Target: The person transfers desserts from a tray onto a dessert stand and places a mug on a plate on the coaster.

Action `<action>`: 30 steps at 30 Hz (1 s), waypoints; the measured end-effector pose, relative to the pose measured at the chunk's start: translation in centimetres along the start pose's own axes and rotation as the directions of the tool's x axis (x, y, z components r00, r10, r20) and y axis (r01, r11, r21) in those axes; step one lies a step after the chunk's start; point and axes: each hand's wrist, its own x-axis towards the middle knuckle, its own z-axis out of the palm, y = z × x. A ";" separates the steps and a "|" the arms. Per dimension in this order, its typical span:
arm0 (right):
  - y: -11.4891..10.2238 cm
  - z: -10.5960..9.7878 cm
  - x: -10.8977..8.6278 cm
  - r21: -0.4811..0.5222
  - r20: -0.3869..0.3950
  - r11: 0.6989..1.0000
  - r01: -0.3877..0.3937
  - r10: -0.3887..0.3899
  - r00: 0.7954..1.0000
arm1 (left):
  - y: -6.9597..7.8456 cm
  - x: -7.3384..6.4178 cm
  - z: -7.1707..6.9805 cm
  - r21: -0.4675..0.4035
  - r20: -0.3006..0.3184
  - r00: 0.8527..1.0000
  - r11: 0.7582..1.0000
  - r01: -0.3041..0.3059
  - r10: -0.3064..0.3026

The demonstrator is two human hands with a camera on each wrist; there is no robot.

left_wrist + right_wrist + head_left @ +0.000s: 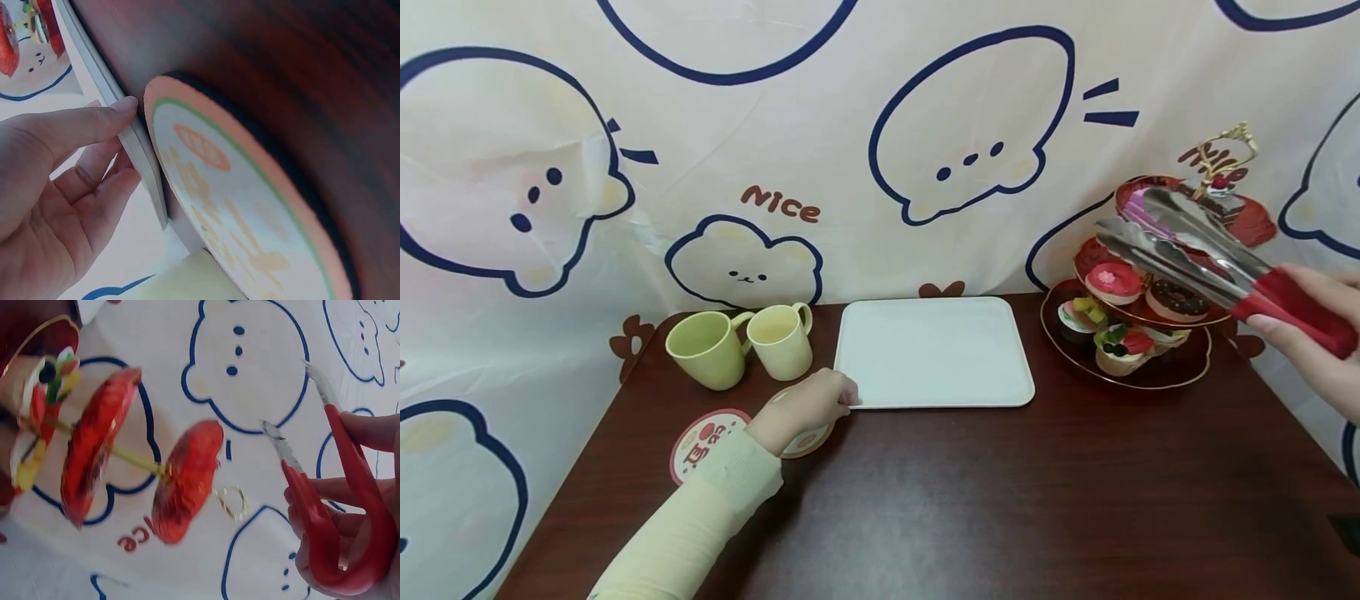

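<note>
My left hand (811,406) pinches the front left corner of a white rectangular tray (934,354); the left wrist view shows the thumb and fingers at the tray's rim (145,164). Under that hand lies a round coaster (215,187), partly hidden by it in the head view. Over at the right, my right hand (1326,333) grips metal tongs with red handles (1296,310). The tongs' arms stand apart, and nothing shows between their tips in the right wrist view. In the head view they overlap a tiered dessert stand (1191,377).
A green mug (703,350) and a pale yellow mug (781,343) stand at the back left. In front of them is another round coaster (696,450). Cupcakes (1120,350) and a pink pastry (1112,283) sit on the stand. A printed cloth (850,167) hangs behind the table (962,500).
</note>
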 end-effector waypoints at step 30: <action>-7.8 13.9 2.3 0.145 0.386 0.948 0.282 -0.316 0.867 | 0.5 -0.4 0.1 0.027 -0.024 1.000 1.000 -0.007 0.008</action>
